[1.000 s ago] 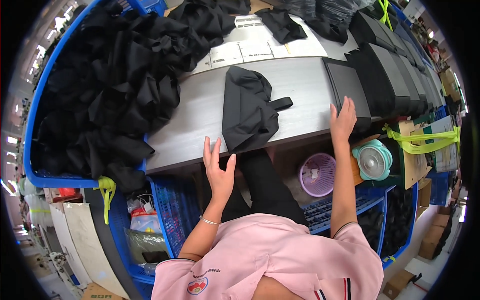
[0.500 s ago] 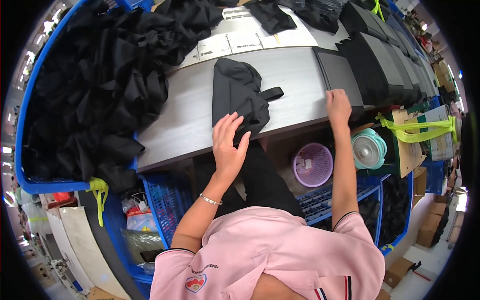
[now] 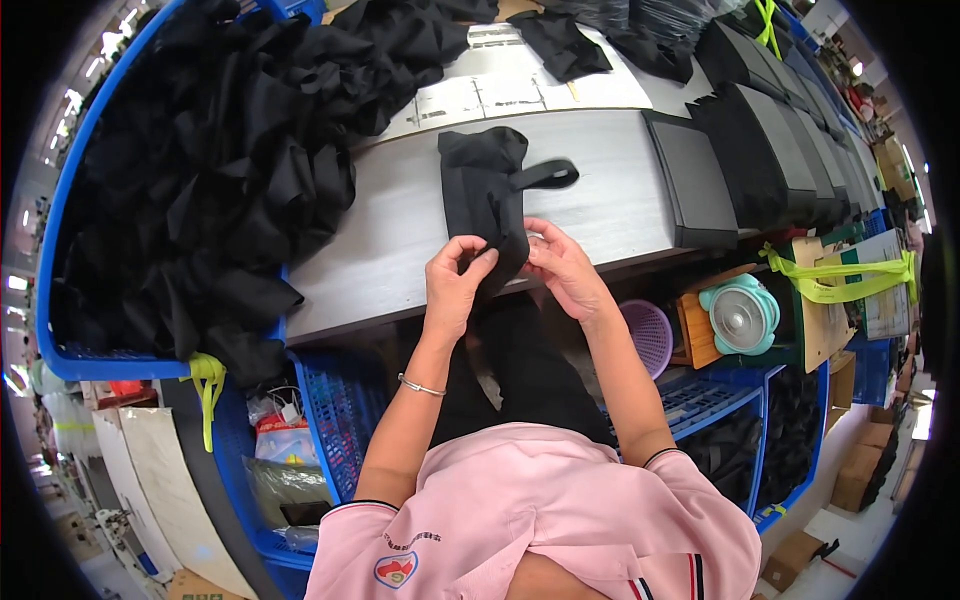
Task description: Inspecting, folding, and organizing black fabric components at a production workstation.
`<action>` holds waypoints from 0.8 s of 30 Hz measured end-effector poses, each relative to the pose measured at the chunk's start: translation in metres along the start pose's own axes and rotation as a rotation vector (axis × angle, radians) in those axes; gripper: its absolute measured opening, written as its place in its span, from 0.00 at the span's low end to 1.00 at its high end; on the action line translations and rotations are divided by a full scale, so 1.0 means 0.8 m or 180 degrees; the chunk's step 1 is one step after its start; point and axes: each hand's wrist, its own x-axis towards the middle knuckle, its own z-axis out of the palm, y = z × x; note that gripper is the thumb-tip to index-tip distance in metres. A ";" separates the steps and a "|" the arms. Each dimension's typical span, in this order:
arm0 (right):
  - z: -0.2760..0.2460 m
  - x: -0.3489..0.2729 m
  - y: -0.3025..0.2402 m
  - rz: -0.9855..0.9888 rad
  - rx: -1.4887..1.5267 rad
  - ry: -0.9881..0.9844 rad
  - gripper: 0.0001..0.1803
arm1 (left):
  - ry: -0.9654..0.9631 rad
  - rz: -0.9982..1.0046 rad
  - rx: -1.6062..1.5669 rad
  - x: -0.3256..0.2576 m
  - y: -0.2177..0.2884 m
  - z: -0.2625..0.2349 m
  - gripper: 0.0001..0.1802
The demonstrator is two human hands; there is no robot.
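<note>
Work in hand: appears partway; a soft black fabric piece (image 3: 470, 195) is between the hands, not laid aside, its near end lifted at the table's front edge.
Left hand (image 3: 455, 285): thumb and forefinger nearly closed in a pinch on the near left edge of the fabric.
Right hand (image 3: 568, 272): fingers bent, only slightly parted, seeming to grip the fabric's right edge; the thumb's contact is unclear.
Black strap loop (image 3: 530, 179): juts right from the piece, seemingly already attached.
Pale grey tabletop (image 3: 600, 190): under the piece's far end.
Left, blue plastic basket (image 3: 120, 366): heaped with crumpled black cloth (image 3: 220, 180); whether worked or waiting, cannot tell.
Right, flat dark grey panels (image 3: 690, 180): stacked, untouched.
Beyond, white marked sheet (image 3: 440, 105): flat, well apart from both hands.
</note>
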 end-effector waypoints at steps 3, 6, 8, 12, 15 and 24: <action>0.016 -0.005 -0.009 -0.0050 -0.0266 0.0042 0.20 | -0.0085 0.0129 0.0401 -0.007 -0.009 -0.015 0.06; 0.026 -0.007 -0.005 -0.0093 -0.0596 0.0167 0.17 | -0.0298 0.0078 0.0455 -0.011 -0.009 -0.015 0.07; 0.038 -0.007 0.000 -0.0068 -0.0686 0.0160 0.15 | -0.0505 0.0121 0.0589 -0.011 -0.013 -0.015 0.08; 0.073 -0.028 0.008 -0.0937 -0.2609 0.0929 0.15 | -0.0318 0.0278 0.1113 -0.013 -0.021 -0.017 0.08; 0.082 -0.040 0.018 -0.1185 -0.3058 0.1023 0.16 | -0.0216 0.0433 0.1444 -0.017 -0.028 -0.014 0.10; 0.054 -0.032 0.003 -0.0797 -0.2065 0.1439 0.08 | -0.0356 0.0594 0.1010 -0.017 -0.013 0.004 0.09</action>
